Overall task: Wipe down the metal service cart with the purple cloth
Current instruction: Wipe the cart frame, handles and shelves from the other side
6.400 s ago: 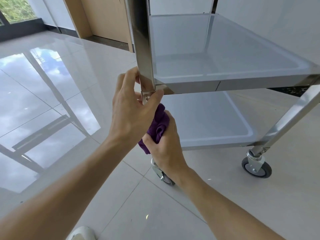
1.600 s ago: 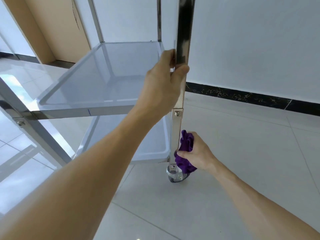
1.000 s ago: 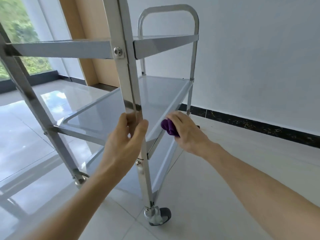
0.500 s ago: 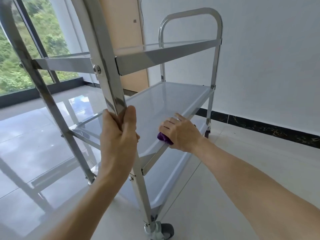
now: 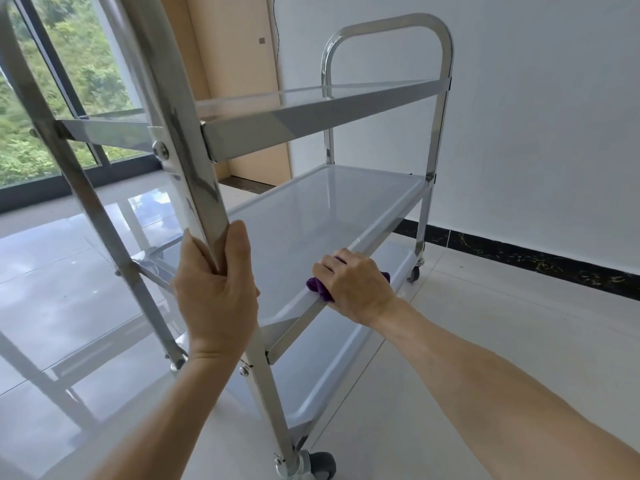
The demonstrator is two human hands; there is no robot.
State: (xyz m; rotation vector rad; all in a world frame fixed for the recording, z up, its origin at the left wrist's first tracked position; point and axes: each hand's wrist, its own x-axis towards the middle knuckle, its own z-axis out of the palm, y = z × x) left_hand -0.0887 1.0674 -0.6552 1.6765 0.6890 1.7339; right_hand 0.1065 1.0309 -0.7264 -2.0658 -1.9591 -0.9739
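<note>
My left hand [image 5: 216,299] clenches the cart's near post [image 5: 194,188]; right hand [image 5: 353,282] presses the purple cloth [image 5: 317,284] on the middle shelf rim [image 5: 377,230]. Next: slide along it.

This looks like a bare indoor room of a commercial or institutional building, though its exact use cannot be told. The floor [image 5: 485,341] is large glossy pale tiles that mirror sky and window frames. A plain white wall [image 5: 536,133] meets it at a black speckled stone skirting [image 5: 519,258]. Floor-to-ceiling dark-framed windows [image 5: 69,81] face green hillside vegetation, beside a light wooden panel [image 5: 235,64]. A three-shelf stainless steel service cart [image 5: 311,216] on castors stands there.
</note>
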